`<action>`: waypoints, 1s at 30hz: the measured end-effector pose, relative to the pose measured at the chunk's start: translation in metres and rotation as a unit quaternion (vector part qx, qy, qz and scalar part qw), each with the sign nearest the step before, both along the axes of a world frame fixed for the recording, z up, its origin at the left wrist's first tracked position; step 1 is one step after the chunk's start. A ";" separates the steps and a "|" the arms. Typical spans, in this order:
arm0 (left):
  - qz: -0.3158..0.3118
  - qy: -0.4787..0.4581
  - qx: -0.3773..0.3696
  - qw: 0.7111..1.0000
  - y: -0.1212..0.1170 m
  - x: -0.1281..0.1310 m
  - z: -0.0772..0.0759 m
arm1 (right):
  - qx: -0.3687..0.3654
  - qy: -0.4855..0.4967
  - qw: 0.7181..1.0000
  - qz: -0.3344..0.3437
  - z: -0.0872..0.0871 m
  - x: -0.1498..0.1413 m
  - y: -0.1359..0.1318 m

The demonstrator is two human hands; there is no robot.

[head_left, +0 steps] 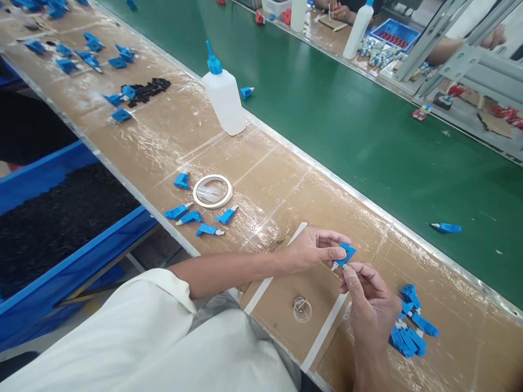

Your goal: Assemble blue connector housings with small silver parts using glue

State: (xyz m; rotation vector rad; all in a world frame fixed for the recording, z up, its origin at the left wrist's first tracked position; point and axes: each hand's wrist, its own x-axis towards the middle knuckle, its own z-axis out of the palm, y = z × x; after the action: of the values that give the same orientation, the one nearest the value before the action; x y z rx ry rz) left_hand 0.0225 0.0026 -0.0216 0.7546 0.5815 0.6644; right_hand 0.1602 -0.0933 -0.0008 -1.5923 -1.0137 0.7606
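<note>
My left hand [312, 249] pinches a small blue plastic part [347, 252] with a pale tip between thumb and fingers. Close against it, my right hand [370, 294] has thumb and forefinger pressed together at the part's lower edge; what they grip is too small to make out. Below the hands, a small clear round dish [302, 309] with a thin stick in it sits on a cardboard sheet [281, 313] edged with white tape. A pile of similar blue parts [411, 326] lies right of my right hand.
Several blue parts [207, 230] lie near a tape roll [213, 191]. A white squeeze bottle [224, 100] stands by the green conveyor belt [327, 109]. Black pieces [149, 91] lie farther off, and a blue bin [81, 256] stands left. Other people's hands [342, 13] work across the belt.
</note>
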 end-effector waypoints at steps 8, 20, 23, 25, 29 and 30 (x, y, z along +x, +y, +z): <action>0.033 0.039 0.062 0.997 -0.005 0.000 -0.005 | -0.003 -0.053 0.999 -0.004 0.000 -0.003 0.000; -0.003 0.055 0.098 0.994 -0.003 -0.001 -0.010 | -0.055 -0.121 0.991 0.017 0.004 0.002 -0.004; -0.003 0.049 0.096 0.994 -0.005 -0.002 -0.008 | -0.057 -0.049 0.997 -0.007 0.003 0.001 -0.005; -0.004 0.046 0.093 0.995 -0.006 -0.002 -0.006 | -0.053 -0.003 0.998 -0.016 0.003 0.002 -0.005; -0.006 0.039 0.087 0.995 -0.007 -0.004 -0.002 | -0.048 0.077 0.996 -0.010 -0.002 0.006 -0.005; -0.004 0.038 0.086 0.996 -0.008 -0.004 -0.001 | -0.045 0.093 0.995 -0.007 -0.004 0.007 -0.005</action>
State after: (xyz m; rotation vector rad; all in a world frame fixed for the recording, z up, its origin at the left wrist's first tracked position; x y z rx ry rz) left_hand 0.0186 -0.0050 -0.0224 0.9453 0.5963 0.6864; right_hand 0.1668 -0.0981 -0.0048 -1.5704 -0.8427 0.9389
